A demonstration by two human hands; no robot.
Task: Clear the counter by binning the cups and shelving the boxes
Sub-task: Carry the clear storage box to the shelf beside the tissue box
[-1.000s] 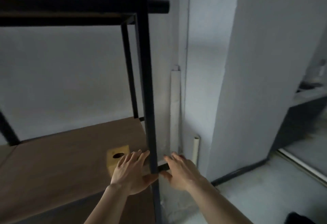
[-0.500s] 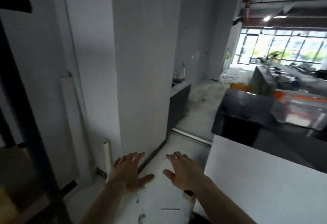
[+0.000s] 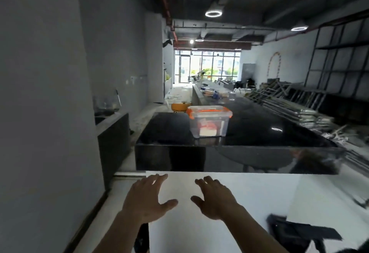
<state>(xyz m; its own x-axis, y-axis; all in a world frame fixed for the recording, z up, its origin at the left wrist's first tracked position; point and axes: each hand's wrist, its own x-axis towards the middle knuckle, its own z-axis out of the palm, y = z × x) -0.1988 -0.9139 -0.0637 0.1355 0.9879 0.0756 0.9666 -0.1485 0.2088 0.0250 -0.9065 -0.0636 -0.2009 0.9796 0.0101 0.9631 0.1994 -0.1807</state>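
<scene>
Left hand and right hand — fingers spread, holding nothing — hover over a white surface. Clear lidded box stands well ahead on the black counter; no cups visible. Risk: its smooth walls slipping from a hasty grip — contents spill.

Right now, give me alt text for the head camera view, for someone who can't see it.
Two empty hands, left hand and right hand, hover open over a white surface. Beyond it, a clear plastic bin with an orange-clipped lid sits on a glossy black counter. A long, dim room runs back to bright windows.
</scene>
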